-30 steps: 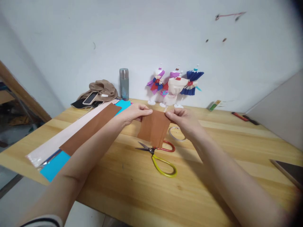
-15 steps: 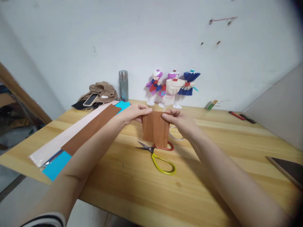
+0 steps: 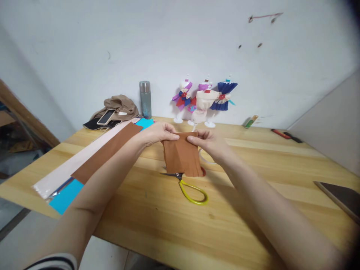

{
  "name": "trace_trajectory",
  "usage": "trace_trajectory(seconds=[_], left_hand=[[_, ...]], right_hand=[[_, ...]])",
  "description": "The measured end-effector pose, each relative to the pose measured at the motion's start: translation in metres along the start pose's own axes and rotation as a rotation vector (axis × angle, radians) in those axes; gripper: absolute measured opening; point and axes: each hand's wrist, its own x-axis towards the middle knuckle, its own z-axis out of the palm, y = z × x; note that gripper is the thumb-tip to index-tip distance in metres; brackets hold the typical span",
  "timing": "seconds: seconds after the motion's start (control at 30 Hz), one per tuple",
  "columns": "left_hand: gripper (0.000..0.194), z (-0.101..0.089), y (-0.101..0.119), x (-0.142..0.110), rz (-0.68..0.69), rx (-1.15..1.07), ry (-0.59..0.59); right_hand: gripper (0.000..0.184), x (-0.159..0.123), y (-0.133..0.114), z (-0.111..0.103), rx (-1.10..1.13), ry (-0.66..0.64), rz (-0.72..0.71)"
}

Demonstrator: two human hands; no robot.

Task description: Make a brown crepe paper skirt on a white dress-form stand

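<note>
A piece of brown crepe paper [image 3: 182,155] hangs upright above the table, held by its top edge. My left hand [image 3: 161,134] pinches its upper left corner, with the thumb in front. At the upper right, my right hand [image 3: 206,140] grips the same edge between thumb and fingers. Just beneath the paper lie open scissors [image 3: 194,193] with one yellow handle; the other, red handle is mostly hidden behind the paper. A roll of clear tape [image 3: 206,157] rests behind my right hand, partly covered. Longer brown paper [image 3: 108,150] lies near my left forearm.
Pale pink and blue paper sheets [image 3: 66,195] lie at the left. Behind them are a brown cloth cap [image 3: 120,107], a phone [image 3: 106,117] and a grey flask [image 3: 145,101]. Small stands wearing paper dresses [image 3: 206,101] line the wall. A dark tablet-like object [image 3: 340,198] sits far right.
The brown paper's folds have spread out, so it looks wider and flatter. My hands have shifted slightly left, and the paper now covers more of the red scissor handle.
</note>
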Motion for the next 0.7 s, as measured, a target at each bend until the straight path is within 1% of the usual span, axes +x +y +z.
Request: trace_trajectory(seconds=[0.13,0.3,0.37,0.5,0.63,0.7], left_hand=[[0.02,-0.0043,-0.0012,-0.0008,0.014,-0.002,-0.031],[0.023,-0.0033,-0.0046,-0.0002,0.001,-0.029,-0.148],[0.026,-0.001,-0.0045,-0.0005,0.006,-0.016,-0.167],[0.025,0.0023,-0.004,-0.001,0.015,0.004,-0.144],[0.028,0.0004,-0.0052,-0.0009,0.03,-0.013,-0.076],[0.028,-0.0013,-0.005,-0.0016,0.035,-0.018,-0.07]], right_hand=[[0.03,0.0001,-0.0002,0.0001,-0.014,0.001,0.006],[0.034,-0.0005,-0.0012,0.0002,-0.033,-0.001,0.028],[0.036,-0.0011,-0.001,0.0005,-0.044,-0.004,0.029],[0.039,-0.0017,0.0009,0.0015,-0.029,-0.035,0.018],[0.036,-0.0001,0.0042,0.0017,0.047,-0.124,0.043],[0.033,0.0007,0.0052,0.0013,0.057,-0.145,0.052]])
